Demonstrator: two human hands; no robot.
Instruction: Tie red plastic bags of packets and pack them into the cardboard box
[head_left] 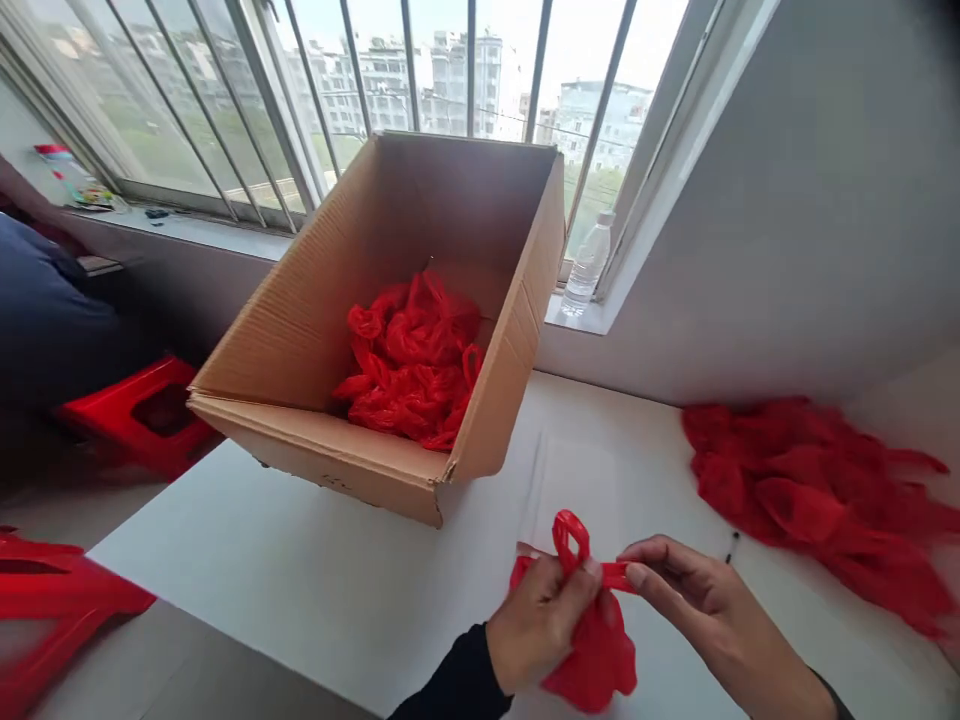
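Between my two hands is a red plastic bag (596, 655), held just above the white table near its front. My left hand (536, 620) pinches it close to the top, and a loop of the plastic stands up over my thumb. A short stretch of the same bag runs sideways to my right hand (697, 600), whose thumb and forefinger pinch its end. Most of the bag's body hangs below and behind my left hand, so part of it is hidden.
A tall open cardboard box (491, 400) holds several crumpled red bags (420, 350). More red bags (810, 480) are heaped on the table (300, 580) at right. A water bottle (589, 265) stands on the sill. Red stools (67, 600) and a person's dark clothing (45, 290) are at left.
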